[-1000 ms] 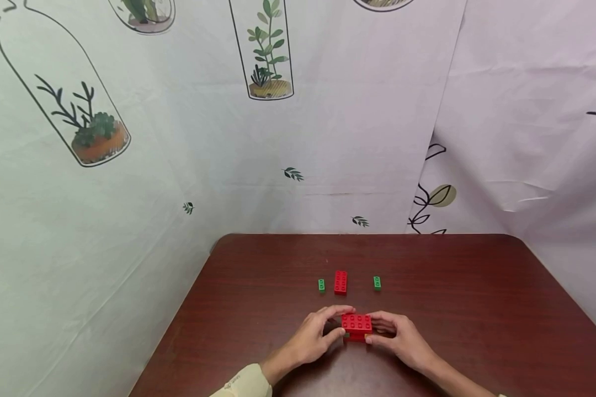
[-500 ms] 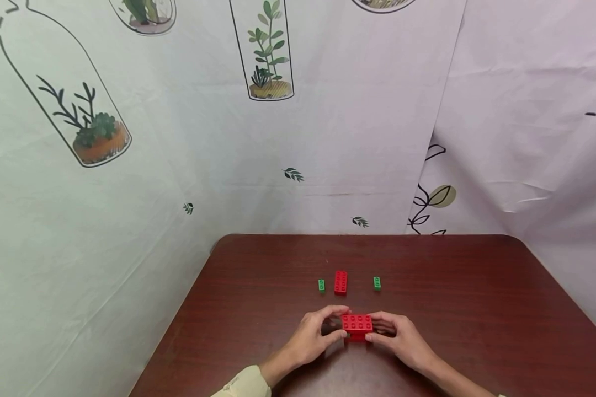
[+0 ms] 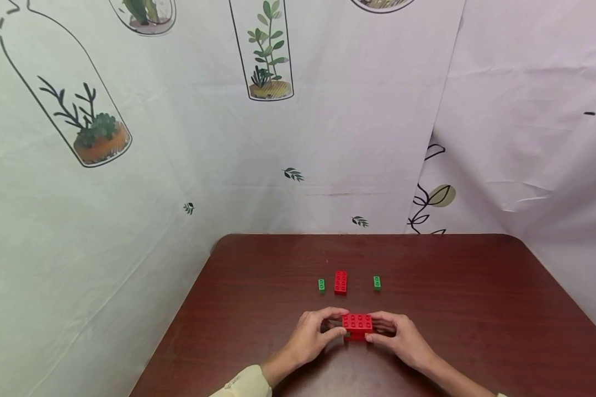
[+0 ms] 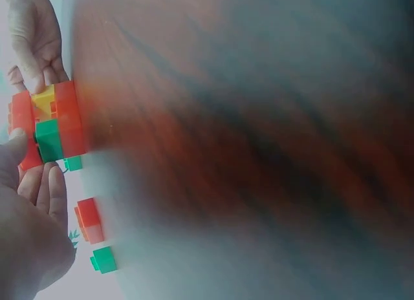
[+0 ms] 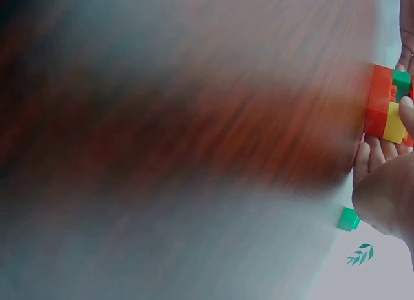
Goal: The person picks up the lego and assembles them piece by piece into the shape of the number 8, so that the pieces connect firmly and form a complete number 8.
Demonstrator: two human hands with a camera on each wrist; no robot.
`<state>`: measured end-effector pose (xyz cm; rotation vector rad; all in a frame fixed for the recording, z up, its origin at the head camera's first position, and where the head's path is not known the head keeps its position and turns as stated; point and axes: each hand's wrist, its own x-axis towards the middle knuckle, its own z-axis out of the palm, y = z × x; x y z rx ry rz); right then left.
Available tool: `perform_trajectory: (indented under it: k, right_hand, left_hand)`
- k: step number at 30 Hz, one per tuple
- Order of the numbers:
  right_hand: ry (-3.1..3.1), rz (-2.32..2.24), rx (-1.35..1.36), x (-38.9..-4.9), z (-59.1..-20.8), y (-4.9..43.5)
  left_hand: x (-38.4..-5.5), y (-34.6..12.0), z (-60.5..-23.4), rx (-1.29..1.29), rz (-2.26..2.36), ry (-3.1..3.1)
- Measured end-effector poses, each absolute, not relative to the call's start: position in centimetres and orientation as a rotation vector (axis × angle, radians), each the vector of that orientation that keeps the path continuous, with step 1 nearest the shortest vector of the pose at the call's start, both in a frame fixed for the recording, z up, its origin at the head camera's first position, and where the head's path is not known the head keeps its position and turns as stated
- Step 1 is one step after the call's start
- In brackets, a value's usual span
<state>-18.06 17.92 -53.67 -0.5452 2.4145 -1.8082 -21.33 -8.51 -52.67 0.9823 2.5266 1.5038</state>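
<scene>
A stack of toy building bricks stands on the table between both hands, with a studded red top brick (image 3: 357, 321) and a red bottom brick (image 4: 70, 117). Between these two, the left wrist view shows a green brick (image 4: 48, 141) at the left hand's end and a yellow brick (image 4: 44, 104) at the right hand's end. My left hand (image 3: 309, 337) grips the stack's left end between thumb and fingers. At the opposite end, my right hand (image 3: 403, 337) holds it, the thumb near the yellow brick in the right wrist view. Some fingertips are hidden behind the stack.
Beyond the hands, a loose red brick (image 3: 340, 282) lies on the dark wooden table (image 3: 258, 275). A small green brick (image 3: 321, 285) sits to its left, and another green brick (image 3: 377, 283) to its right. A printed cloth (image 3: 357, 165) hangs behind the table.
The left index finger has drawn back from behind the stack to its left corner. The stack, the right hand and the loose bricks look unmoved.
</scene>
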Motion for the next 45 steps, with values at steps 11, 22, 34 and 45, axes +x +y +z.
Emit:
perform_trajectory:
  k: [11,22,34,45]
  right_hand:
    - [2.417,-1.787,-0.536,-18.08,-53.51,17.90]
    - [2.422,-1.790,-0.566,-18.00,-53.60,17.90]
    - [2.406,-1.921,-0.600,-17.65,-53.54,17.83]
    - [2.510,-2.006,-0.649,-17.20,-53.46,17.58]
  left_hand:
    - [-21.14,-8.49,-52.95,1.014,1.491,2.560]
    - [-21.06,-8.34,-53.43,1.103,1.487,2.606]
    - [-21.13,-8.37,-53.41,1.102,1.458,2.617]
    - [-21.10,-8.37,-53.42,1.089,1.461,2.618]
